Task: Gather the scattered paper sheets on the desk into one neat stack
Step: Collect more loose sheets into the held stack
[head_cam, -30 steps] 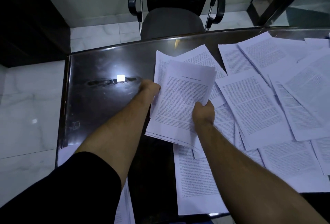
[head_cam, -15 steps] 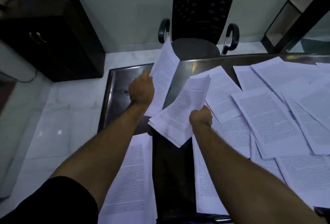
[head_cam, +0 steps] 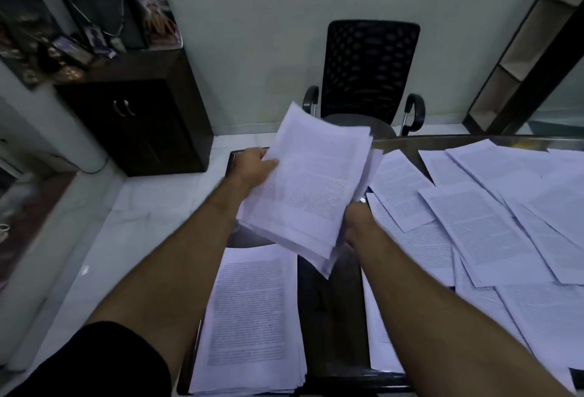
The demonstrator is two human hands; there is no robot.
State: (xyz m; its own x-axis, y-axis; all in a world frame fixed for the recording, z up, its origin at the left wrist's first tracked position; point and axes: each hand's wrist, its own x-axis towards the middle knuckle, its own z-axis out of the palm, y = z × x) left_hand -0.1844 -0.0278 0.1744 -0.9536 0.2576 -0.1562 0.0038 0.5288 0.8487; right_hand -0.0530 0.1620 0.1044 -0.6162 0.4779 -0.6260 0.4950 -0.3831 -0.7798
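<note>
1. Head view, progress: I'd judge the job somewhere around the middle. A thick pile of printed sheets already lies squared at the near left corner of the dark table, and a held bundle of sheets is up in the air above the table's left end. What is left is plain: many loose sheets lie fanned and overlapping across the right half of the table, some crossing each other at angles. One more sheet lies under the right forearm near the front edge.

2. Head view, hands: the left hand reaches forward, arm nearly straight, its fingers curled onto the bundle's left edge, thumb side up, gripping it. The right hand is at the bundle's lower right corner; its fingers are hidden under the paper, but it appears to pinch that corner. The bundle is tilted, its edges ragged, not yet tapped even.

3. Head view, surroundings: a black mesh office chair stands beyond the table, a dark cabinet to the left.
</note>
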